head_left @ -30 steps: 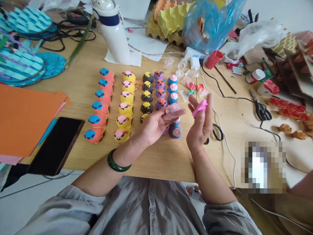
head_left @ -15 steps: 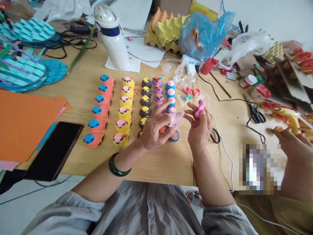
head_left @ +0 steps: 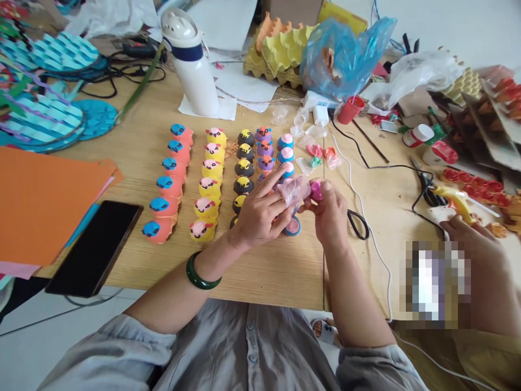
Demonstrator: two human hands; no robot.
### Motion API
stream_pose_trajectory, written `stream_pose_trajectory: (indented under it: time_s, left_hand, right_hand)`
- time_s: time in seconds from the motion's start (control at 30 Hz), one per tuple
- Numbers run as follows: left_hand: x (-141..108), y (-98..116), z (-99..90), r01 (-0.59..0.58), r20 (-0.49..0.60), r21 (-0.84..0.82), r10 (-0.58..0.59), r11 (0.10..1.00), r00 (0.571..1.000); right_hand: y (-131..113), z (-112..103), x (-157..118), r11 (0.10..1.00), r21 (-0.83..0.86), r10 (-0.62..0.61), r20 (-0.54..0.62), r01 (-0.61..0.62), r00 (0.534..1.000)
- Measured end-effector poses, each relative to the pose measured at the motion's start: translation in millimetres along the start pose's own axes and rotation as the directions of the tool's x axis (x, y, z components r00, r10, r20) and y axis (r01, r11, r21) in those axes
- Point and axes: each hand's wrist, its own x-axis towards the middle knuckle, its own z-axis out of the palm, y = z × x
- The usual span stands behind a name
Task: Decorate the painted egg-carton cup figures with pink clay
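A small pink lump [head_left: 316, 190] is held up over the tabletop [head_left: 260, 282], in from the middle of its near edge. The right hand [head_left: 325, 209] pinches it between thumb and fingers, a grip that probably keeps so small and soft-looking a piece steady. Just beside it, a clear plastic wrapper [head_left: 295, 190] is held in the left hand [head_left: 260, 214], whose fingers are spread apart; the thumb's hold is partly hidden. Bringing the two close seems to let both hands work on one spot.

Beneath and beyond them, a blue-and-pink row [head_left: 286, 155] runs from far to near, partly covered by the left hand. Left of it stand the purple row [head_left: 265, 147], black row [head_left: 243, 184], yellow row [head_left: 208, 187] and coral row [head_left: 173, 165], apparently lined up by colour. Small bagged lumps [head_left: 315, 151] lie beyond the right hand, likely for easy reach.

The phone [head_left: 95, 247] lies at the near left edge, out of the hands' way. Towards the right edge, a co-worker's hand [head_left: 476, 244] is near a yellow glue gun [head_left: 458, 202].
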Motion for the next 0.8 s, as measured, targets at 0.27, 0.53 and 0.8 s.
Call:
stream_pose_trajectory:
  time_s: [0.27,0.53,0.8]
  left_hand:
    - [5.0,5.3,-2.1,0.159,-0.020,-0.189,-0.166,0.969,0.986]
    - [4.9,10.2,-3.0,0.674,0.222,-0.636,-0.747,0.377,0.627]
    - [6.0,7.4,-4.8,0.668,0.231,-0.677,-0.773,0.309,0.591]
  right_hand:
    - [5.4,2.1,-0.2,0.999,-0.029,-0.023,-0.017,0.023,1.000]
    - [8.3,5.0,-3.2,0.978,-0.174,-0.103,0.051,0.110,0.993]
    - [9.0,2.7,1.9,0.969,-0.096,-0.240,-0.172,0.226,0.955]
